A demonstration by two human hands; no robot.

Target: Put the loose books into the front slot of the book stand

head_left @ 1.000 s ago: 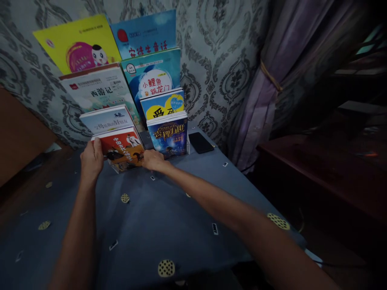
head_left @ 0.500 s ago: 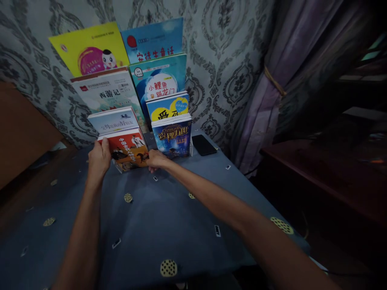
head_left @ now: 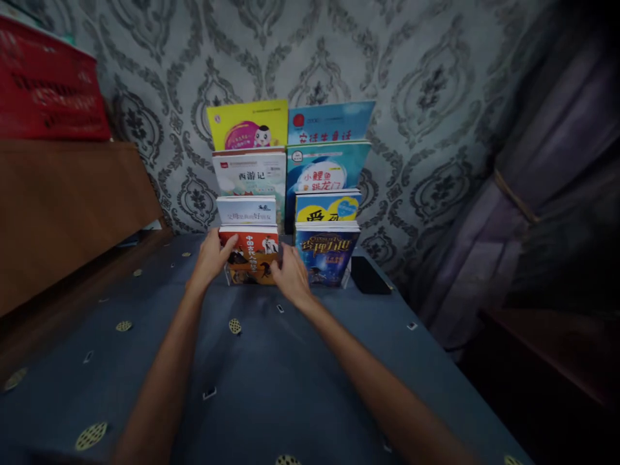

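Far left: red bag [head_left: 53,90] is sitting on top of a brown board [head_left: 72,213], cut off by the frame edge.
Left hand: left hand [head_left: 212,258] is gripping the orange book [head_left: 252,248] at its left side, thumb lying on the cover; finger ends are hiding behind it.
Orange book: is standing upright at the front of the left column, on the blue cloth [head_left: 261,387] side, just ahead of the pale blue book [head_left: 242,211]. Taller covers are rising behind, probably so each title is showing.
Right hand: right hand [head_left: 293,274] is closing on the orange book's right side, thumb on the lower cover. Paired side grips are likely keeping it square.
Right column: dark blue book [head_left: 327,255] is standing in front, just beside the right hand; taller ones are stepping up behind.
Phone: dark phone-like slab [head_left: 371,274] is lying flat, just right of the books.
Curtain: purple curtain [head_left: 477,258] is hanging at far right, tied.
Versus 0.5 s ago: view is facing the books squarer, red bag is now showing; right thumb is now lying on the cover; row order is staying the same.
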